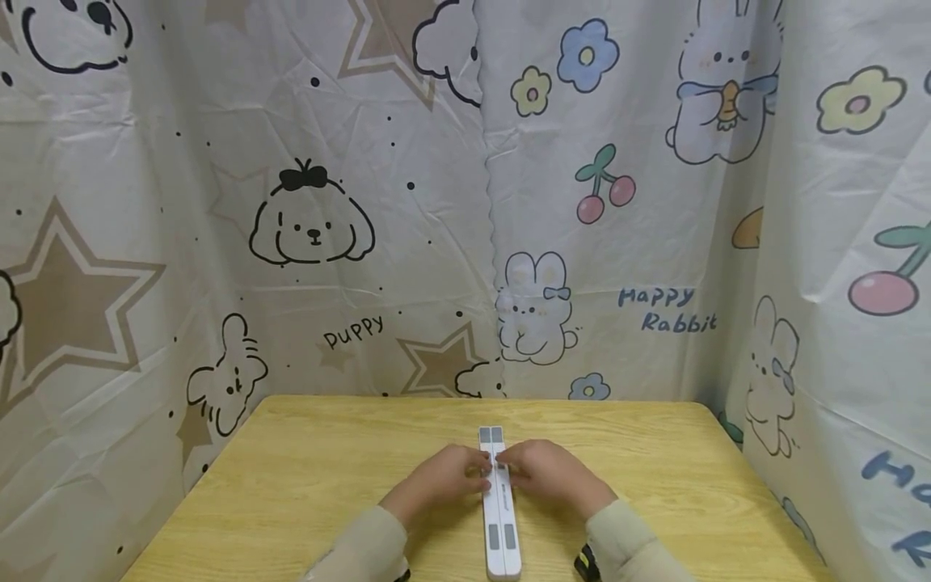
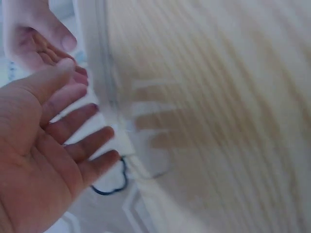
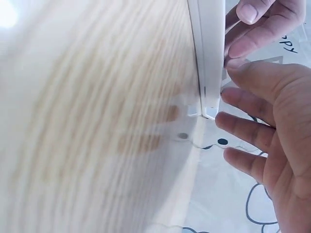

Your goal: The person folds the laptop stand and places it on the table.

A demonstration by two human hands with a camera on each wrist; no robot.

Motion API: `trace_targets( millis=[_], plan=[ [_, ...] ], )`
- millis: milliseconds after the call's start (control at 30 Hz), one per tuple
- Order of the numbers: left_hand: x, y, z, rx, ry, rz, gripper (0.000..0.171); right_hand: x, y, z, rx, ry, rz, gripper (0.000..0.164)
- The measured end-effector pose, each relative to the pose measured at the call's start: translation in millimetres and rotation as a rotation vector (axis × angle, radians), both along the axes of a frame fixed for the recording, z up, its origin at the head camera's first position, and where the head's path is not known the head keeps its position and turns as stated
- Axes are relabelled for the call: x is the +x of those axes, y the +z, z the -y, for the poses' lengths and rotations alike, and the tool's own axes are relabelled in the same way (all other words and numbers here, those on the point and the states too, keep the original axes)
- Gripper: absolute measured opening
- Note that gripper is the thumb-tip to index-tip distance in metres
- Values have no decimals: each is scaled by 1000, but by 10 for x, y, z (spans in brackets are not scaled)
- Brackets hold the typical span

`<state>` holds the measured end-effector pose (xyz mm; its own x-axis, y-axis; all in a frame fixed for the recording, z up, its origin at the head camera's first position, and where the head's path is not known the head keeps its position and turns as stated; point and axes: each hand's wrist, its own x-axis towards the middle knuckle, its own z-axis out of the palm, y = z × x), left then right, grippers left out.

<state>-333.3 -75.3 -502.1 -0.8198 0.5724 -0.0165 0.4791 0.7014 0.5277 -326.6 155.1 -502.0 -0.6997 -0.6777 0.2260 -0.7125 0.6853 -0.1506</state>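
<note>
A long white folded laptop stand (image 1: 499,509) with grey pads at both ends lies on the wooden table, pointing away from me. A lengthwise seam divides it into two bars. My left hand (image 1: 460,471) is over its left side and my right hand (image 1: 545,471) over its right, fingertips close together near the seam. In the left wrist view the left hand (image 2: 58,136) has its fingers spread and only slightly bent beside the stand (image 2: 99,58). The right hand (image 3: 277,111) shows similarly loose fingers along the stand (image 3: 210,53) in the right wrist view.
The wooden table (image 1: 327,461) has rounded far corners. A printed curtain (image 1: 436,242) with puppies, rabbits and stars hangs behind it and along both sides. Black-and-yellow straps (image 1: 586,563) show near the sleeves.
</note>
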Motion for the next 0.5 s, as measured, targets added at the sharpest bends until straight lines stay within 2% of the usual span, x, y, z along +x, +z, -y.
trace_targets(
  millis=[200,367,500],
  plan=[
    [213,142,-8,-40,32,-121,27,112,40,-51,16,-49,-76,31],
    [387,214,66,-46,37,-235,24,274,78,-107,-7,-88,-109,34],
    [542,237,147,-39,57,-251,23,440,132,-178,-47,-111,-151,35]
  ],
)
